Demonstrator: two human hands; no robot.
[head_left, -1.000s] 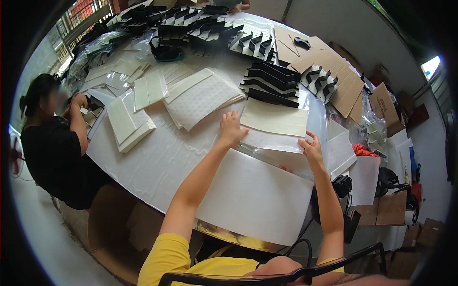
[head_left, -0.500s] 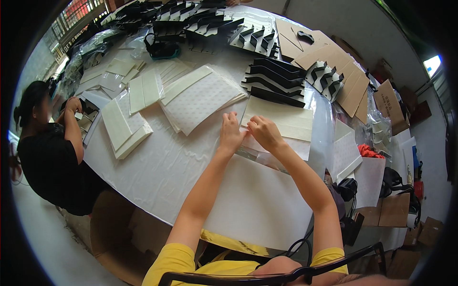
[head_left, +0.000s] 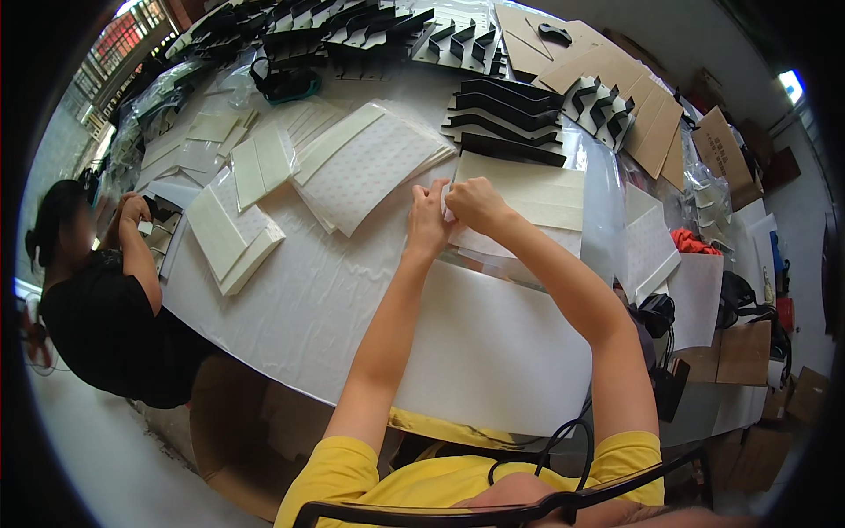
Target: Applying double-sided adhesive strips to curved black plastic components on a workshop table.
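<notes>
A cream sheet [head_left: 537, 180] is laid on the counter [head_left: 326, 304], directly in front of the black wavy strips [head_left: 506, 119]; a line is seen running across it, parallel to its far edge. Its left edge appears to be the part being worked on, perhaps by separating or adjusting a layer there, though this is only a judgement. For such handling, a fine fingertip grip and a steadied sheet would seem to be called for, with the thin material kept from being creased.

Both hands are brought close together at that edge. The right hand [head_left: 478, 202] is reached across the sheet from the right, its fingers curled inward and its knuckles uppermost. The left hand [head_left: 429, 216] is held just outside the edge, with the fingers pointed away from the body. A bit of white is glimpsed between them, but whether it is pinched by either hand cannot be told. The left forearm is stretched fairly straight, while the right is slanted inward from a bent elbow.

Nearer the body, a large white board [head_left: 493, 343] is placed. To the left, a stack of patterned sheets [head_left: 374, 167] is fanned out, and beyond it a co-worker in black [head_left: 106, 299] is seated.
</notes>
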